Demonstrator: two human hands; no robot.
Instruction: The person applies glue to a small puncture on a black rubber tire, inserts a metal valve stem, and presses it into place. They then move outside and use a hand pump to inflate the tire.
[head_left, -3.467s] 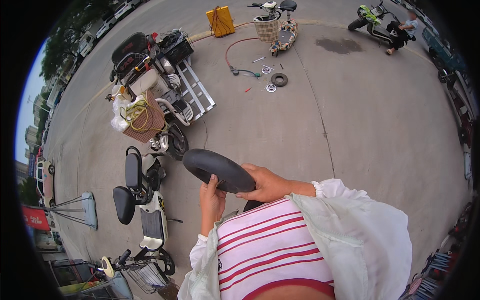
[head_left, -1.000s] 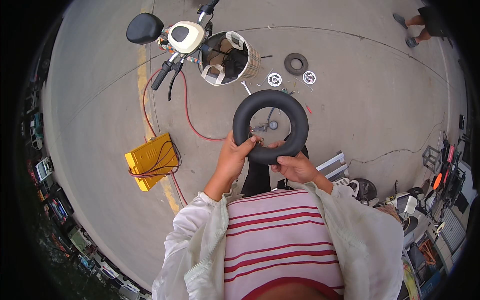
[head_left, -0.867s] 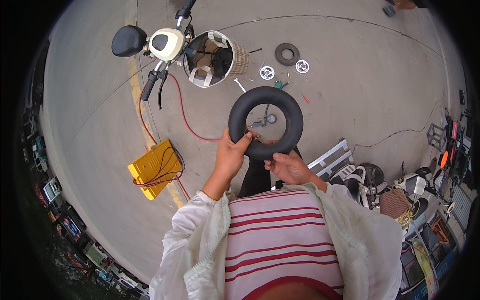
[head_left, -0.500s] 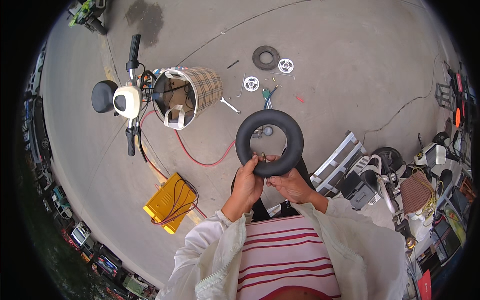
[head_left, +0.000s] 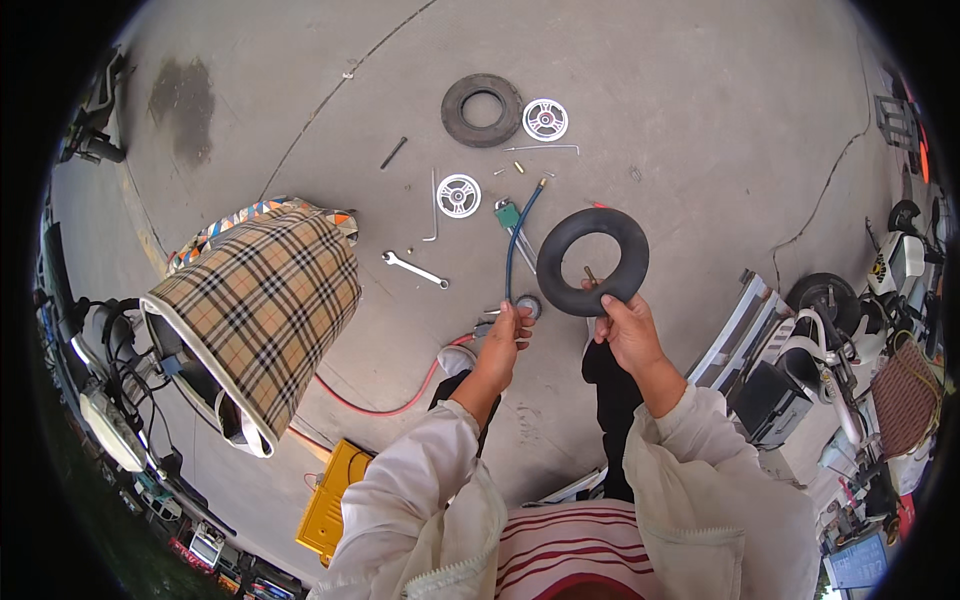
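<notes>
Fingers of the right hand [head_left: 628,335] pinch the lower edge of a black inner tube [head_left: 592,261], held upright above the ground. The left hand [head_left: 503,338] is closed on a gauge fitting [head_left: 524,309] with its blue hose [head_left: 516,240] running away. Beyond the fingertips lie a wrench [head_left: 414,269], two white wheel hubs [head_left: 459,195], and furthest off a tyre [head_left: 482,110].
</notes>
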